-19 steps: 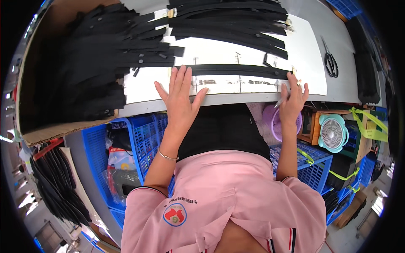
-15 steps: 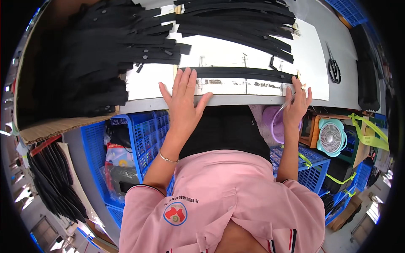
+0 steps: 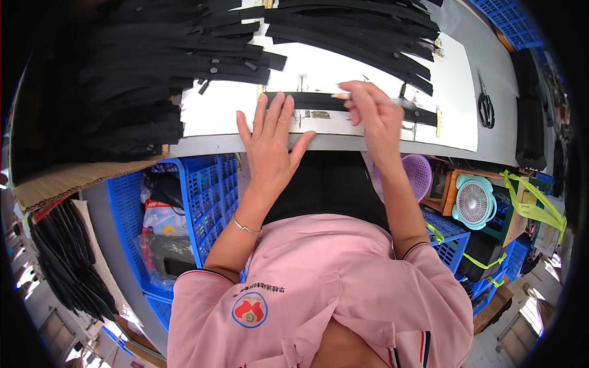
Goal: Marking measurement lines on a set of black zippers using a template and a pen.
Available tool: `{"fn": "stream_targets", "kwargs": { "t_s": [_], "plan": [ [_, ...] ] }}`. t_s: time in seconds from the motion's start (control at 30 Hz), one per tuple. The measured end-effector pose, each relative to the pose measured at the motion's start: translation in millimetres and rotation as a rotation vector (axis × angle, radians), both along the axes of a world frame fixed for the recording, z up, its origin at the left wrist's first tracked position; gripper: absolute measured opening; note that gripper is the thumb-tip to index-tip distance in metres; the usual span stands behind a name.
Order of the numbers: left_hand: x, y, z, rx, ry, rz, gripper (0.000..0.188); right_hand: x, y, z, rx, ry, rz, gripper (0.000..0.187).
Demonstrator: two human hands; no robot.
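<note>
A single black zipper lies straight across a white board, its slider near the right end. My left hand lies flat with fingers spread, the fingertips pressing on the zipper's left end. My right hand is closed around a slim pen, its pale tip touching or just above the middle of the zipper; motion blurs its rear end. Dark marks show on the board beside the zipper. Just beyond lie more black zippers in a loose row.
A large heap of black zippers fills the left side above a cardboard flap. Black scissors lie right of the board. Below the table edge stand a blue crate, a purple basket and a small teal fan.
My right hand has moved left from the zipper's right end to its middle, bringing the pen tip to it. My left hand still presses the left end. The view has shifted slightly.
</note>
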State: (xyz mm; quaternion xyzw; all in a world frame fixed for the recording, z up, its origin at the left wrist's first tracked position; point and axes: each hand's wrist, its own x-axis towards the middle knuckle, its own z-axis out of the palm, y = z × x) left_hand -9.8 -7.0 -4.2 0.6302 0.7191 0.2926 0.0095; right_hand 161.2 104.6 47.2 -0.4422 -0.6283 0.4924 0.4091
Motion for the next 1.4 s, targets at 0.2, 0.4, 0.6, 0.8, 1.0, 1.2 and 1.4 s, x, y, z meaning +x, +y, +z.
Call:
{"fn": "stream_targets", "kwargs": {
  "t_s": [0.2, 0.4, 0.6, 0.8, 1.0, 1.2, 1.4],
  "plan": [
    [2, 1, 2, 0.019, 0.003, 0.01, 0.068, -49, 9, -29, -0.061, 0.018, 0.079, 0.018],
    [1, -1, 1, 0.016, -0.004, 0.008, 0.068, -53, 7, -30, 0.12, -0.143, 0.092, 0.02],
    [2, 0, -1, 0.031, 0.0, 0.006, 0.068, -54, 6, -30, 0.182, -0.259, 0.094, 0.018],
    [1, 1, -2, 0.042, 0.004, 0.011, 0.068, -54, 6, -32, 0.242, -0.265, 0.091, 0.018],
    [2, 1, -3, 0.047, 0.015, 0.01, 0.069, -55, 6, -33, 0.292, -0.251, 0.065, 0.018],
    [2, 2, -1, 0.035, 0.013, 0.01, 0.068, -47, 8, -40, 0.226, -0.104, 0.205, 0.018],
    [2, 2, -2, 0.016, 0.018, 0.02, 0.067, -46, 8, -37, 0.244, -0.141, 0.258, 0.019]
  ]
}}
